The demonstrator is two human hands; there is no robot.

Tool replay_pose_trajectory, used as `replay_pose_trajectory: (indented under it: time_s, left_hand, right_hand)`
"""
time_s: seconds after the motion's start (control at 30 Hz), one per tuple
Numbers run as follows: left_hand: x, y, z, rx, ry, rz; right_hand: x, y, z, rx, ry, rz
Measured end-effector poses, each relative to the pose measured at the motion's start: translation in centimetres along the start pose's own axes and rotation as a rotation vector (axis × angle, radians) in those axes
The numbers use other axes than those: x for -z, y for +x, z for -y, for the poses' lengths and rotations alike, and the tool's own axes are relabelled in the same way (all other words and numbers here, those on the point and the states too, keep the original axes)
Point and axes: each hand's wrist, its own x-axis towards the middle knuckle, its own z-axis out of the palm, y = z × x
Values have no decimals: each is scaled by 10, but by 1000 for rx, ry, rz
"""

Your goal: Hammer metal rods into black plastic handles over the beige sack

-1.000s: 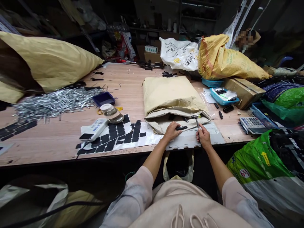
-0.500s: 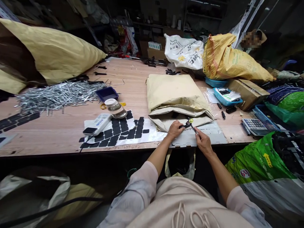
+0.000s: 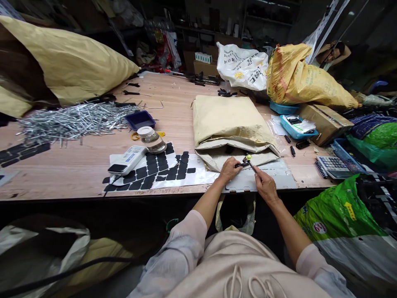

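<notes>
My left hand [image 3: 228,169] pinches a short black rod-shaped part [image 3: 240,165] over a grey plastic sheet [image 3: 273,179] at the table's near edge. My right hand [image 3: 263,184] grips the handle of a small metal hammer [image 3: 249,162], whose head rests against the tip of the black part. A small yellow piece [image 3: 248,157] sits where the two meet. Just behind both hands lies a tan paper sack [image 3: 229,122], its open mouth facing me.
Left of my hands: a white sheet of black adhesive pads [image 3: 155,169], a white handheld device [image 3: 127,160], a glass jar [image 3: 150,138], a blue tray [image 3: 139,119], a heap of metal pins [image 3: 71,121]. Right: calculator [image 3: 333,164], blue basket [image 3: 297,126], green bag [image 3: 338,207]. Another person sits at the far right [image 3: 333,51].
My right hand swung the hammer from upright down onto the tip of the black part held by my left hand. Both hands have stayed there for the last half second.
</notes>
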Motion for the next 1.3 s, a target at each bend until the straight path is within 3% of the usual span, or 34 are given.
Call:
replay_pose_trajectory:
  time_s: [0.2, 0.3, 0.4, 0.57, 0.7, 0.8, 0.97, 1.03, 1.13, 1.3]
  left_hand:
    - [-1, 3, 2, 56, -21, -7]
    - [0, 3, 0, 64, -28, 2]
    - [3, 0, -3, 53, -22, 6]
    - [7, -2, -4, 17, 16, 8]
    - [14, -4, -11, -37, 19, 73]
    - [21, -25, -25, -89, 20, 115]
    - [23, -89, -45, -238, 52, 141]
    - [20, -102, -50, -279, 93, 153]
    - [12, -86, -56, -215, 106, 68]
    - [-3, 5, -61, 238, 162, -140]
  right_hand:
    - [-1, -3, 9, -10, -74, 98]
    - [-3, 2, 3, -50, -1, 73]
    - [-3, 14, -7, -129, 166, -5]
    - [-6, 28, -28, -479, 587, -75]
    - [-8, 29, -38, -550, 864, -137]
    - [-8, 29, -38, -558, 910, -132]
    - [-7, 29, -36, -551, 924, -123]
    - [-7, 29, -36, -549, 928, -121]
    - [-8, 28, -37, -537, 933, -120]
    - [-9, 30, -37, -550, 929, -119]
